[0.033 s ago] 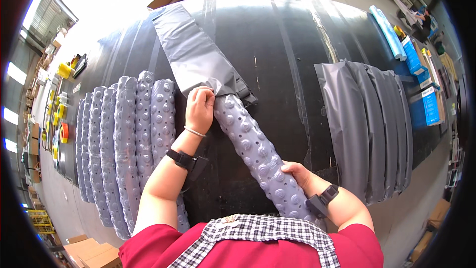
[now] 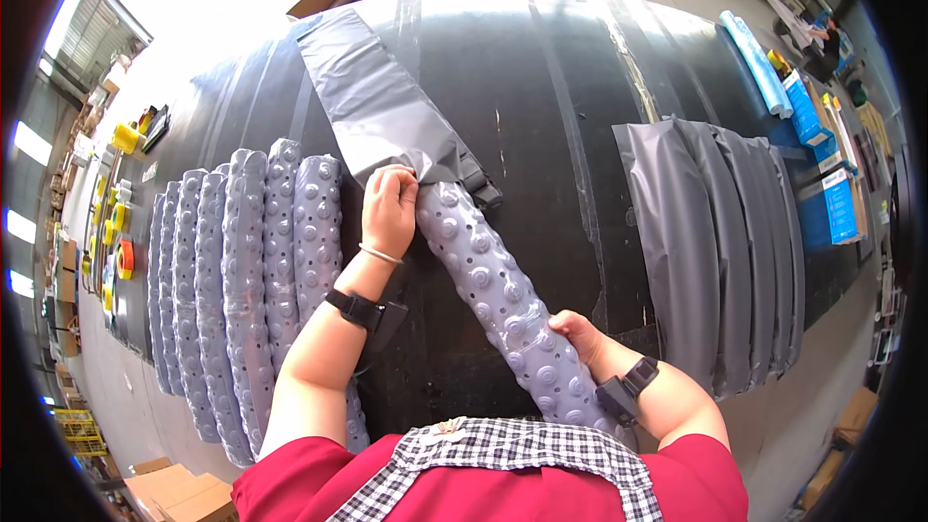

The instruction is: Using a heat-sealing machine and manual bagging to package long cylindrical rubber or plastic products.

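A rolled grey-purple bath mat (image 2: 493,295) with raised round bumps and small holes lies slanted before me, its near end close to my apron. Its far end meets the mouth of a flat grey plastic bag (image 2: 372,87), which stretches away toward the table's far edge. My left hand (image 2: 391,208) is closed, pinching the bag's edge beside the mat's far end. Lower down, my right hand (image 2: 583,340) grips the mat from its right side, thumb on top and the other fingers mostly hidden. Part of the mat's far end is covered by the bag.
Several similar rolled mats (image 2: 244,280) lie side by side at the left. Several filled grey bags (image 2: 720,251) lie at the right. Blue boxes (image 2: 839,205) and light-blue rolls (image 2: 756,63) line the black table's (image 2: 541,164) right edge; tape rolls (image 2: 126,258) sit beyond its left edge.
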